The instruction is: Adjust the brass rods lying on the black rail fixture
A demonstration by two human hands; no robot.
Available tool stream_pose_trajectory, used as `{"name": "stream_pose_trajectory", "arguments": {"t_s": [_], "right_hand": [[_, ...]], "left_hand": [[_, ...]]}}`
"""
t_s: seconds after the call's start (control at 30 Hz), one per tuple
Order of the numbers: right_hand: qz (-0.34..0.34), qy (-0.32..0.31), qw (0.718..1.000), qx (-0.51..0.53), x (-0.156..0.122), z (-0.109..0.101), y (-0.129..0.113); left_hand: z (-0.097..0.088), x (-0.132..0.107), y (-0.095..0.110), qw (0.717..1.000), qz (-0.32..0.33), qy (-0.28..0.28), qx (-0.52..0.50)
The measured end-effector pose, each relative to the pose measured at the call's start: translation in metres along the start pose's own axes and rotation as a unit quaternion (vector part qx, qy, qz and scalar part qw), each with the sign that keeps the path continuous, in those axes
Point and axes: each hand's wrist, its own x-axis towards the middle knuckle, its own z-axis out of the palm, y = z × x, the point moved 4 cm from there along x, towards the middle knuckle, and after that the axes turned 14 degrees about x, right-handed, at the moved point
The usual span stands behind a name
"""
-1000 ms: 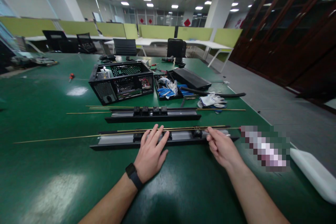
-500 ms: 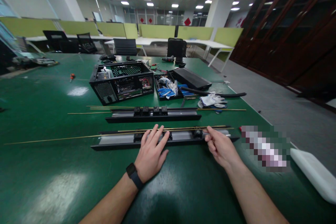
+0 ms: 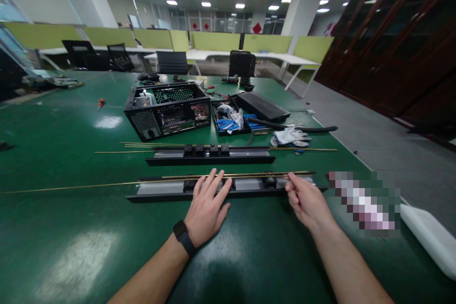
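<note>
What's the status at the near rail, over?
Left hand flat, open, pressing the near black rail. Right hand pinching the brass rod at its right end. Second rail lies behind, apart, not in the way.

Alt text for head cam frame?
Left hand lies flat on a long black rail on a green table, while the right hand pinches a thin brass rod lying along it. Behind sit a second rail and an open computer case.
</note>
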Motion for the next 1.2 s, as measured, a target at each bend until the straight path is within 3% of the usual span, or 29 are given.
{"name": "stream_pose_trajectory", "arguments": {"t_s": [0.3,0.57,0.9,1.2], "right_hand": [[0.017,-0.026,0.999,-0.023,-0.006,0.010,0.003],[0.021,-0.006,1.000,-0.008,-0.007,0.007,-0.001],[-0.022,0.124,0.991,0.039,0.005,-0.020,-0.028],[-0.009,0.031,0.999,-0.022,0.002,-0.007,-0.012]], "left_hand": [[0.000,0.000,0.000,1.000,-0.001,-0.007,-0.001],[-0.001,0.000,0.000,1.000,0.002,-0.004,-0.001],[0.000,-0.001,0.000,1.000,0.004,0.001,-0.002],[-0.001,-0.001,0.000,1.000,0.001,0.001,-0.004]]}}
